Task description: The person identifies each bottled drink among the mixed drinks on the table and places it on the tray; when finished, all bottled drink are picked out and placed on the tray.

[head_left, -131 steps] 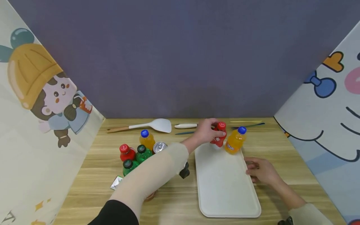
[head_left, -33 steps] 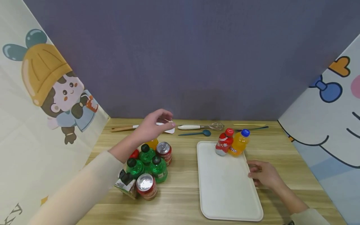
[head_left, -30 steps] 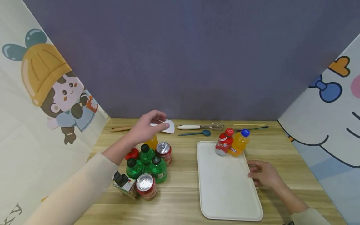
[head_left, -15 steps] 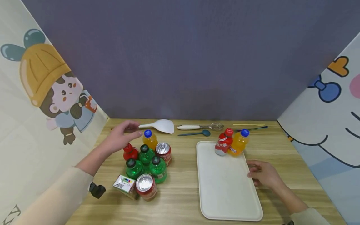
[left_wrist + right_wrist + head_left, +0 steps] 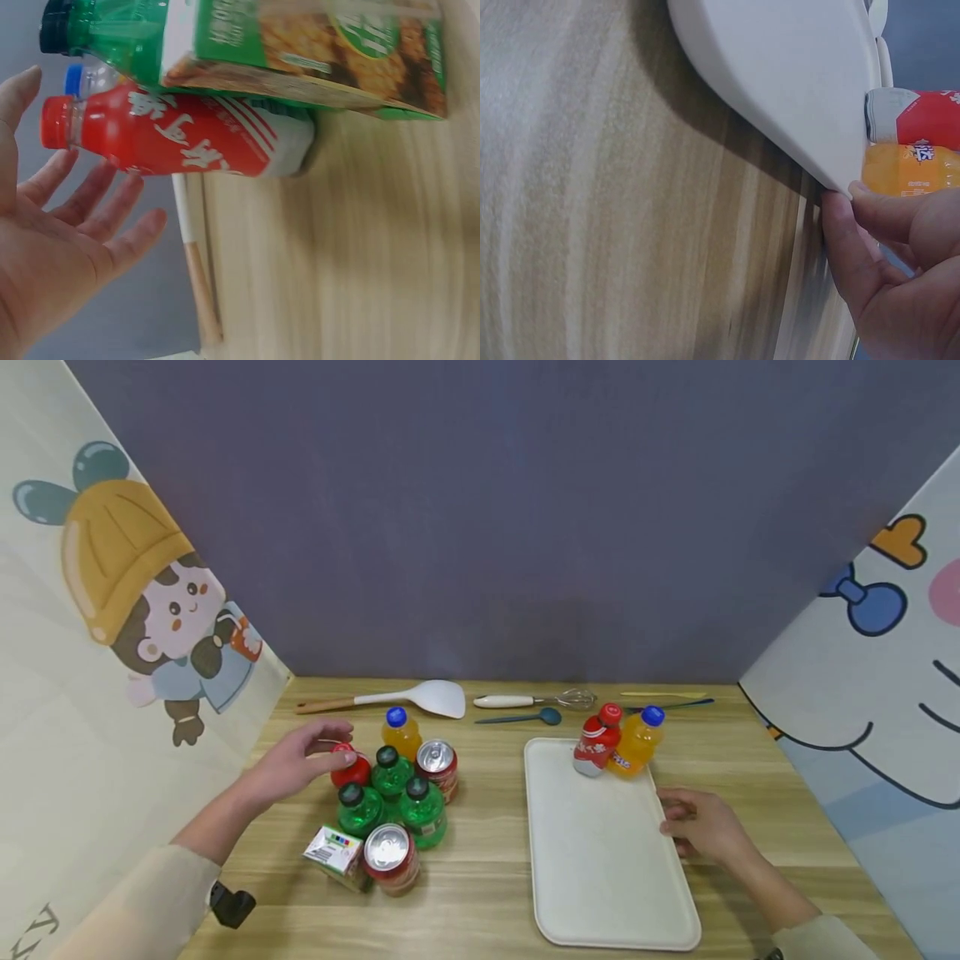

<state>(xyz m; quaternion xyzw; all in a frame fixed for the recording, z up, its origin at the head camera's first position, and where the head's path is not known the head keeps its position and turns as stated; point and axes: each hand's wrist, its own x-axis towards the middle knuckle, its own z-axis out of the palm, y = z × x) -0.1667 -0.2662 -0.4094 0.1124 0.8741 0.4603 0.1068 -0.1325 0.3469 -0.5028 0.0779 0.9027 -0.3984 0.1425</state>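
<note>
My left hand [image 5: 337, 745] is spread open beside a red bottle [image 5: 349, 767] at the left of a cluster of drinks. In the left wrist view its straight fingers [image 5: 97, 187] are close to that red bottle [image 5: 187, 142], and contact is not clear. My right hand [image 5: 671, 818] rests at the right rim of a white tray [image 5: 600, 860]. There the thumb and a finger [image 5: 885, 206] pinch the tray [image 5: 780, 75] edge. At the tray's far end stand another red bottle [image 5: 596, 745] and an orange bottle [image 5: 636, 743].
The cluster holds an orange bottle [image 5: 401, 735], three green bottles [image 5: 390, 770], two cans [image 5: 438, 762] and a juice carton [image 5: 336, 856]. A white spatula [image 5: 405, 697], whisk [image 5: 532, 699] and blue spoon [image 5: 525, 717] lie along the back. Printed panels wall both sides.
My left hand has left the red bottle on the tray, swung left over the spatula, and come down beside the red bottle in the cluster. The right hand has stayed on the tray.
</note>
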